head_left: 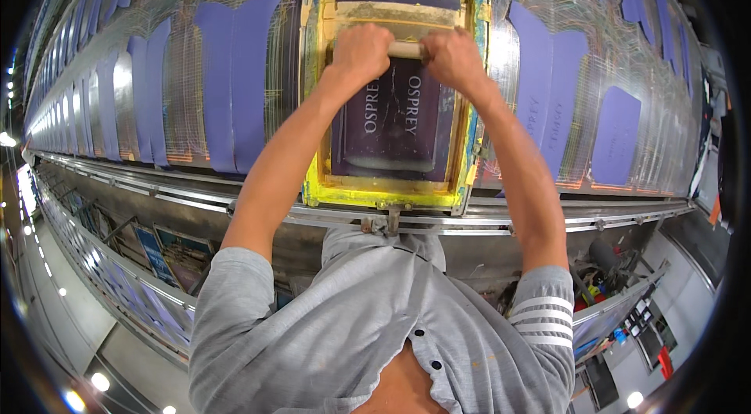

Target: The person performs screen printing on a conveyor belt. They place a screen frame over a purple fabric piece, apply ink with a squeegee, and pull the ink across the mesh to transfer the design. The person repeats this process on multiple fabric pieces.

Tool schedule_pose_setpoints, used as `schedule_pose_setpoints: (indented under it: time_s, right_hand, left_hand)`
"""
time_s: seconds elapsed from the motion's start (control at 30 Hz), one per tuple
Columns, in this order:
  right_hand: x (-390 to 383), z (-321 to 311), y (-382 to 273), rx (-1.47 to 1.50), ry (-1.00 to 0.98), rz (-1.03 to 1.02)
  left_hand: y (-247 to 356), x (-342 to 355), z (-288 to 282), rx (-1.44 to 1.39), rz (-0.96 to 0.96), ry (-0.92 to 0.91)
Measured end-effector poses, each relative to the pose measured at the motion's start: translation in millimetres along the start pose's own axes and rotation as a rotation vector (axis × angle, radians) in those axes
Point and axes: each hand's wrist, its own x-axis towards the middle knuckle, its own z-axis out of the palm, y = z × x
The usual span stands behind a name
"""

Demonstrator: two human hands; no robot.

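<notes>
Both my arms reach forward over a printing screen, whose frame [383, 197] is rimmed in yellow and lies flat on the long table. My left hand [362, 52] is closed around the left part of a pale squeegee handle [405, 49]. The right part of the same handle is in my closed right hand [454, 58], slightly blurred. Between my forearms shows the dark purple mesh [393, 150] with pale lettering. Just beyond my hands a second pale wooden bar [395, 17] crosses the frame. The squeegee's blade is hidden.
Flat purple cut pieces [238, 78] lie in rows on the table, left and right of the frame; some on the right [551, 93] carry lettering. A metal rail [305, 217] runs along the near edge. A metal bracket [393, 220] joins the frame there.
</notes>
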Motion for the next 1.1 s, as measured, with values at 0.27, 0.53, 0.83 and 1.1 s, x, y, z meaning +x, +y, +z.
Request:
schedule_pose_setpoints:
  time_s: [0.27,0.53,0.83,1.1]
  right_hand:
    - [-60,24,-35,0.016,0.046,-0.008]
    - [-182,38,-102,0.092,0.007,-0.022]
    - [-165,33,-1,0.205,0.559,0.675]
    - [-142,26,18,0.503,0.49,0.801]
  left_hand:
    - [22,-63,21,-0.058,0.051,0.073]
    - [74,-194,40,-0.144,-0.002,0.008]
    - [76,-217,56,-0.116,-0.009,0.067]
    - [57,-225,40,-0.253,0.054,0.137]
